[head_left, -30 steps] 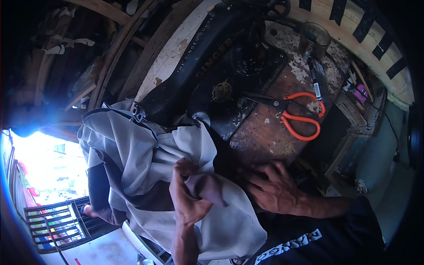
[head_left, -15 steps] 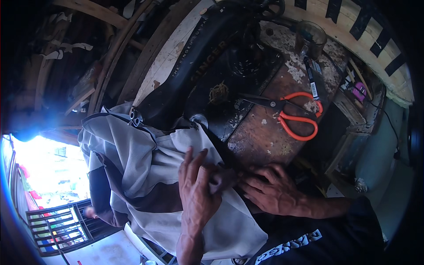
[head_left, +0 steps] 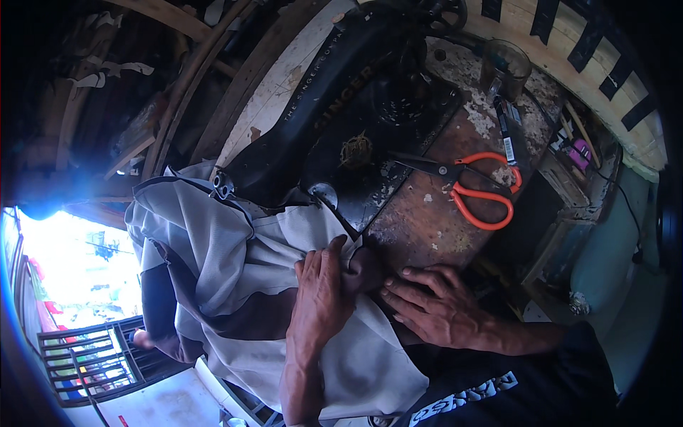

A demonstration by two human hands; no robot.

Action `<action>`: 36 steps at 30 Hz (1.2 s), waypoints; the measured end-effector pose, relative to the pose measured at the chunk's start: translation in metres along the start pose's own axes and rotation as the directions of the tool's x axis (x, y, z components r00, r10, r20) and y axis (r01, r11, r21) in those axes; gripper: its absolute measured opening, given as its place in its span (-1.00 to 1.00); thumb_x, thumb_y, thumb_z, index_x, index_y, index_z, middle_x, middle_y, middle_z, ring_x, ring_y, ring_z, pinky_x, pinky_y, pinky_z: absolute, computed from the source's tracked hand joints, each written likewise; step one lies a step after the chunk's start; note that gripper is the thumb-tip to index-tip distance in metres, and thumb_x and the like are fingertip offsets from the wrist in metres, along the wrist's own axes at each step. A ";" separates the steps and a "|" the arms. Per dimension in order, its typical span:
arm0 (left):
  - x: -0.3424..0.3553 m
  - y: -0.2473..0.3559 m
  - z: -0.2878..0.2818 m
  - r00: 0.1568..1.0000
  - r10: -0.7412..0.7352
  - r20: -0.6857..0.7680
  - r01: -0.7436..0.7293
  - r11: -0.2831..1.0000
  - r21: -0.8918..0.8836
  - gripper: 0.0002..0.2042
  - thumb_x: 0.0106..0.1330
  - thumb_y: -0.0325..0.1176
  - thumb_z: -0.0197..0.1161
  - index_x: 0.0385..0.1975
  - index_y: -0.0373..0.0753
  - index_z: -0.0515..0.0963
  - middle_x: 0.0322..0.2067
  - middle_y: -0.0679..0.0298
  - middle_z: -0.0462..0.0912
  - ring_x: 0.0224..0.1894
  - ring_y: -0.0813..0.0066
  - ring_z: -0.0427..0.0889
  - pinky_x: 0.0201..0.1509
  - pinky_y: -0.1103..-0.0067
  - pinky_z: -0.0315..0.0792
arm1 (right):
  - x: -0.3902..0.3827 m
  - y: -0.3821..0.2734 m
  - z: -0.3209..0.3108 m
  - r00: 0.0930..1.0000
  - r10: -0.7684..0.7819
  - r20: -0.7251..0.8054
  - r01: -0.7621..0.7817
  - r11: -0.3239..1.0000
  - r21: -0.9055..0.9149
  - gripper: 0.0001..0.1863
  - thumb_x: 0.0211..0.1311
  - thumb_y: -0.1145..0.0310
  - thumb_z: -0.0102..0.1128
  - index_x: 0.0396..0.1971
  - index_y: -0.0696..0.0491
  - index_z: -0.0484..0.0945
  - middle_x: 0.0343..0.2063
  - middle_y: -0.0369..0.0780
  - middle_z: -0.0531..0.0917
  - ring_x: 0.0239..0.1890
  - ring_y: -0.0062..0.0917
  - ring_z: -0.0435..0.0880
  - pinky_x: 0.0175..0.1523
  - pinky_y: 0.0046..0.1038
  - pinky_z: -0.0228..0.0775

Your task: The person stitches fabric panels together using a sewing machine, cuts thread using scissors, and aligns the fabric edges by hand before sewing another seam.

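Observation:
A large light grey and dark cloth [head_left: 277, 235] drapes from the sewing machine down toward me, with a dark band running across it. My left hand [head_left: 320, 292] has its fingers curled and closed on the cloth, close to where grey meets a bunched dark part. Just right of it, my right hand [head_left: 441, 306] lies with fingers stretched and slightly apart over the dark part, fingertips touching it. Beyond both hands stands the black sewing machine [head_left: 320, 99]; the cloth's far edge lies by its needle end. The underside of the cloth is hidden.
Scissors with orange handles [head_left: 484, 206] lie on the worn machine table [head_left: 420, 220]. Behind them are a glass jar [head_left: 506, 67] and a dark packet [head_left: 506, 128]. A purple object [head_left: 580, 153] sits in a wooden drawer at the right. A metal grille [head_left: 92, 363] stands at lower left.
My left hand's raised fingers have curled down onto the cloth. My right hand's fingertips have drawn slightly apart from the left, and its fingers lie flatter. The view has shifted a little.

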State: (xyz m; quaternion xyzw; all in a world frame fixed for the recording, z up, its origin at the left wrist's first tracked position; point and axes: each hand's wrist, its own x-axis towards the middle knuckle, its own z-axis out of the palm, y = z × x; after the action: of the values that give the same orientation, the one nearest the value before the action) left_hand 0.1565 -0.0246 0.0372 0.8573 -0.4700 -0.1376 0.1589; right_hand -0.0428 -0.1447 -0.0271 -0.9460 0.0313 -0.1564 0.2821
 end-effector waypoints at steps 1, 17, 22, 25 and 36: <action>-0.001 -0.001 0.001 1.000 -0.001 -0.001 0.001 1.000 0.000 -0.44 0.00 -0.57 0.39 0.12 -0.33 0.53 -0.13 0.06 0.60 0.02 0.06 0.55 0.10 0.21 0.33 | 0.000 0.000 0.000 1.000 -0.002 0.000 0.002 1.000 0.000 -0.52 0.31 0.11 0.32 0.19 -0.06 0.65 0.30 -0.35 0.57 0.34 -0.39 0.45 0.35 -0.18 0.28; 0.006 -0.003 0.019 0.980 0.182 -0.081 -0.168 0.972 0.162 -0.65 0.07 -0.50 0.34 -0.08 -0.24 0.61 0.22 0.03 0.64 0.31 0.13 0.60 0.41 0.18 0.33 | 0.000 -0.001 0.002 1.000 -0.002 0.013 0.002 1.000 -0.030 -0.55 0.30 0.10 0.34 0.14 -0.07 0.69 0.27 -0.37 0.58 0.32 -0.40 0.43 0.35 -0.19 0.25; 0.008 -0.002 0.017 0.964 0.238 -0.121 -0.211 0.957 0.198 -0.56 0.06 -0.48 0.40 0.02 -0.27 0.60 0.12 0.08 0.71 0.20 0.16 0.66 0.25 0.27 0.38 | 0.003 -0.002 -0.001 1.000 -0.003 0.020 0.004 0.999 -0.039 -0.53 0.28 0.10 0.36 0.16 -0.07 0.69 0.28 -0.39 0.57 0.32 -0.40 0.42 0.36 -0.20 0.23; 0.007 -0.003 0.021 0.964 0.225 -0.139 -0.202 0.965 0.168 -0.56 0.05 -0.49 0.39 0.01 -0.26 0.60 0.09 0.08 0.72 0.20 0.17 0.66 0.26 0.27 0.38 | 0.001 -0.003 0.001 0.999 -0.007 0.031 0.009 0.998 -0.061 -0.52 0.26 0.11 0.37 0.16 -0.08 0.69 0.29 -0.41 0.57 0.32 -0.40 0.41 0.37 -0.20 0.22; 0.003 -0.017 0.045 0.913 0.315 -0.258 -0.272 0.944 0.188 -0.47 0.12 -0.37 0.33 0.14 -0.44 0.59 0.02 -0.04 0.74 0.12 0.08 0.70 0.19 0.22 0.46 | 0.003 -0.006 -0.001 0.998 0.040 0.047 -0.037 0.997 -0.060 -0.52 0.22 0.12 0.39 0.14 -0.09 0.71 0.23 -0.44 0.61 0.29 -0.44 0.45 0.35 -0.20 0.22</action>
State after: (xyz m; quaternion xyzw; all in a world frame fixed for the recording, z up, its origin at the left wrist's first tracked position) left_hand 0.1540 -0.0246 -0.0107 0.7969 -0.5749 0.0477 0.1795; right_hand -0.0403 -0.1404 -0.0221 -0.9567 0.0473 -0.1273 0.2575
